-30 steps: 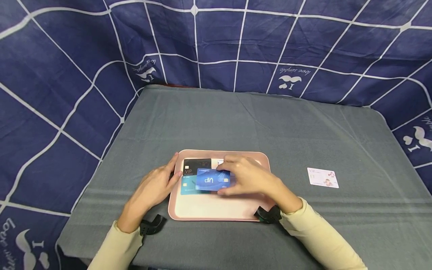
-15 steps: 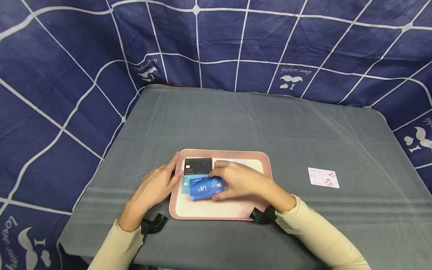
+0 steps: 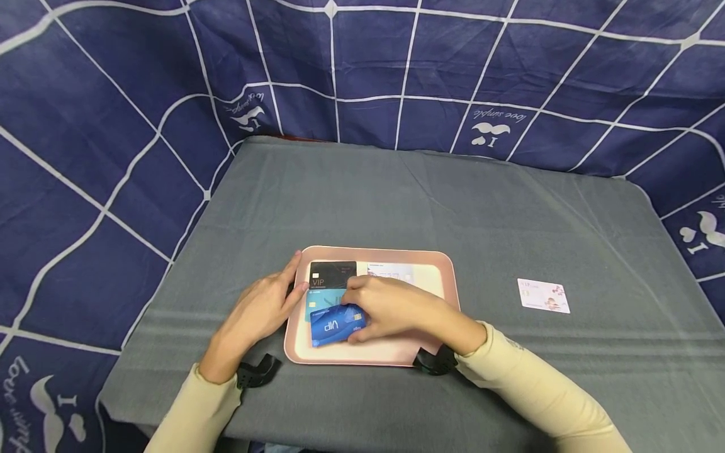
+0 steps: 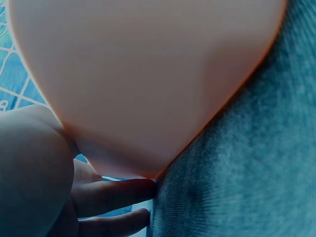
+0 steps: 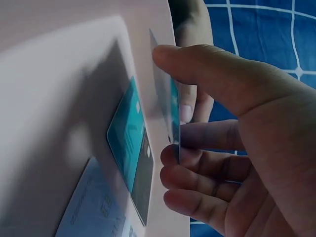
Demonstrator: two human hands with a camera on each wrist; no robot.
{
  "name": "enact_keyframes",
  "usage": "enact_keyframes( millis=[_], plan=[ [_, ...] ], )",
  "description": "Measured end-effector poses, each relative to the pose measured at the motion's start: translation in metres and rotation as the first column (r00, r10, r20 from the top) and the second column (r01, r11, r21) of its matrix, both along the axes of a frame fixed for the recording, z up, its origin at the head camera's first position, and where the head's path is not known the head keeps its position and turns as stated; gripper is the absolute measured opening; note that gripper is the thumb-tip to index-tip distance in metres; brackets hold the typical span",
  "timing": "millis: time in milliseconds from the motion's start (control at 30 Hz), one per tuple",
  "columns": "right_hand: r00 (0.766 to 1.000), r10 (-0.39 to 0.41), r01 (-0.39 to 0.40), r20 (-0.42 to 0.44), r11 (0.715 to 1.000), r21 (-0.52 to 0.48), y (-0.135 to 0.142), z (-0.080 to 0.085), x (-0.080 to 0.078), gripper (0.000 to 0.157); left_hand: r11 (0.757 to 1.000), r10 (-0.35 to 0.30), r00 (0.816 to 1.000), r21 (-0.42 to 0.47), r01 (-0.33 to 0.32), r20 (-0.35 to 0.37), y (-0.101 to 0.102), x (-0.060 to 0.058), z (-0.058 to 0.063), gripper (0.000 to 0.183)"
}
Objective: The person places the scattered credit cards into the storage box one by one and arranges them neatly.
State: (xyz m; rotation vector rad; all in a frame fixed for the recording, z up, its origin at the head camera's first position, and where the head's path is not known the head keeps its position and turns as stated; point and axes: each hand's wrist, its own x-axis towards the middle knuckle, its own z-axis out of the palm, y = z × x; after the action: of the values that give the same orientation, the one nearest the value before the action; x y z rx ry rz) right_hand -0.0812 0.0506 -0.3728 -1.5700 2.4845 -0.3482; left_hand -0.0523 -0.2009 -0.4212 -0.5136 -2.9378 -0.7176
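Note:
My right hand [image 3: 391,305] pinches a blue VIP card [image 3: 334,327] at its right end, over the left part of a shallow pink tray [image 3: 354,356]. In the right wrist view the held card [image 5: 160,89] appears nearly edge-on between thumb and fingers, apart from the tray floor. A black VIP card [image 3: 333,272] lies in the tray's far left corner. Just nearer is a teal card [image 3: 318,297], partly covered by the blue card. Behind my right hand shows a whitish card [image 3: 391,270]. My left hand [image 3: 260,308] grips the tray's left side, thumb at the rim.
A pale pink VIP card [image 3: 544,296] lies on the grey tablecloth [image 3: 481,220], right of the tray. Blue grid-patterned cloth [image 3: 368,63] hangs behind the table and at both sides. Black wrist mounts [image 3: 435,361] sit near the tray's front edge.
My right hand has carried the blue card leftward and toward the near edge, uncovering more of the black card and the whitish card. The left hand stays at the tray's side.

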Motion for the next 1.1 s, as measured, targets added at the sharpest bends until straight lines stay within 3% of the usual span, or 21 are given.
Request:
enact_keyframes(
  millis=[333, 733, 1100],
  plan=[
    [0.999, 0.023, -0.023, 0.025, 0.999, 0.026, -0.008, -0.003, 0.001, 0.047, 1.000, -0.003, 1.000, -0.004, 0.003, 0.003, 0.001, -0.001, 0.000, 0.062],
    [0.999, 0.026, -0.029, 0.030, 0.991, 0.129, -0.020, -0.004, 0.003, 0.049, 1.000, 0.004, 1.000, 0.001, -0.004, -0.001, -0.002, -0.001, 0.000, 0.061],
    [0.993, -0.001, -0.025, 0.115, 0.974, 0.224, -0.028, -0.004, 0.008, 0.053, 1.000, 0.000, 1.000, -0.009, 0.000, 0.016, -0.001, -0.002, 0.000, 0.062]
  ],
)
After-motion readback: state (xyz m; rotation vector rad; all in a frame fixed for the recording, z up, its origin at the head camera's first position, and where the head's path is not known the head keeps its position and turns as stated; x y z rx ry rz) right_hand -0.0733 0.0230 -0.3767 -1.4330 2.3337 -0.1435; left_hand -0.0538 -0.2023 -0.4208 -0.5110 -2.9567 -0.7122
